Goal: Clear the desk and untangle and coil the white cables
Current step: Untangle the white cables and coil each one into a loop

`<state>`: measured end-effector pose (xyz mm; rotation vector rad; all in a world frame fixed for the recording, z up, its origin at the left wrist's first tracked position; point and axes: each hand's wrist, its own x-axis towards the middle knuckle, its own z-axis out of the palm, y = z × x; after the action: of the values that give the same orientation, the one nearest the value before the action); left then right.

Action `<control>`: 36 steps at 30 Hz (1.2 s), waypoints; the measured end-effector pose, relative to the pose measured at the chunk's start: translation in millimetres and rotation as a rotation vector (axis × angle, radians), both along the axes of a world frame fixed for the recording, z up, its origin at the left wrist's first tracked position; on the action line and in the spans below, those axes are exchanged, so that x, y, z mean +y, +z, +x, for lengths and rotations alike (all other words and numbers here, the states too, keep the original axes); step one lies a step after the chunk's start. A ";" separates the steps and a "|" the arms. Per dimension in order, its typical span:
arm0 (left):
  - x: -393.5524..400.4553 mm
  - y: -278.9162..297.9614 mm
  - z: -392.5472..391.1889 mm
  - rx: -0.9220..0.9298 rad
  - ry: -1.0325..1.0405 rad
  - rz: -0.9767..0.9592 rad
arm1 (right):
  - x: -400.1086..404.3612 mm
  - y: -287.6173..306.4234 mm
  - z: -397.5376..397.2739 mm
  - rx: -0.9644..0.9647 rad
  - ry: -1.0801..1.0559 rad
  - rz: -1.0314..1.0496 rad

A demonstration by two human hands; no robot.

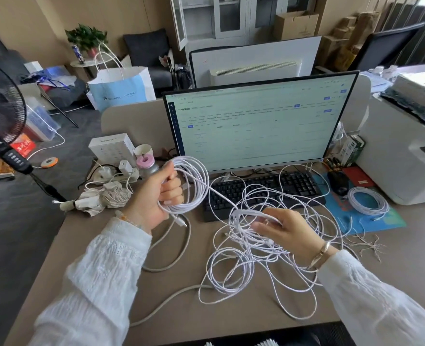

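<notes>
Risk: pulling the strand taut may tighten knots in the tangle (pixel 256 258), which lies on the near desk (pixel 94 258). The left hand (pixel 156 196) is raised left of the keyboard (pixel 263 191), fingers curled around the coil (pixel 194 186). The right hand (pixel 288 231) hovers over the tangle, fingers hooking several loops.

Both arms wearing white long sleeves, crinkled textured fabric, eyelet-lace pattern showing on left sleeve (pixel 91 278); right sleeve (pixel 376 295) ending at gathered cuff. Left wrist wearing beaded bracelet (pixel 125 217), pale and orange beads. Right wrist wearing slim gold-toned bangle (pixel 321 253). Ring (pixel 267 222) showing on right hand (pixel 288 233) finger. Left hand (pixel 156 196) fingernails looking pale, polished.
</notes>
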<state>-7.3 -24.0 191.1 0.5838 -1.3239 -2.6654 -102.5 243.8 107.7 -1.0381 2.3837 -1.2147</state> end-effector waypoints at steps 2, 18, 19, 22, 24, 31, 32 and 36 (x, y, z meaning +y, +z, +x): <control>-4.8 8.5 -3.0 0.042 0.040 -0.039 | 0.7 6.8 0.3 0.012 -0.037 -0.036; -17.6 38.8 -5.9 0.198 0.170 -0.083 | 6.0 -17.3 -11.4 0.841 -0.009 0.265; -13.8 36.1 -4.6 0.189 0.124 -0.093 | 3.9 -18.5 -8.2 0.833 0.005 0.303; 0.4 28.7 -1.5 0.175 -0.018 -0.140 | -6.3 -24.2 -1.5 0.805 0.004 0.392; 10.8 23.0 -1.2 0.157 -0.083 -0.169 | -14.7 -26.4 7.2 0.789 0.003 0.429; 57.6 20.2 3.8 0.127 -0.398 -0.150 | -49.9 -35.4 24.2 0.591 0.022 0.614; 59.9 22.4 4.8 0.138 -0.422 -0.150 | -53.1 -40.6 22.9 0.578 0.031 0.633; 47.8 37.7 8.2 0.208 -0.387 -0.098 | -51.0 -63.5 17.0 0.534 0.111 0.776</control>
<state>0.9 23.8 228.8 0.0342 -1.6308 -2.8275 -85.5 192.7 44.2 -1.2669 2.7298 0.1027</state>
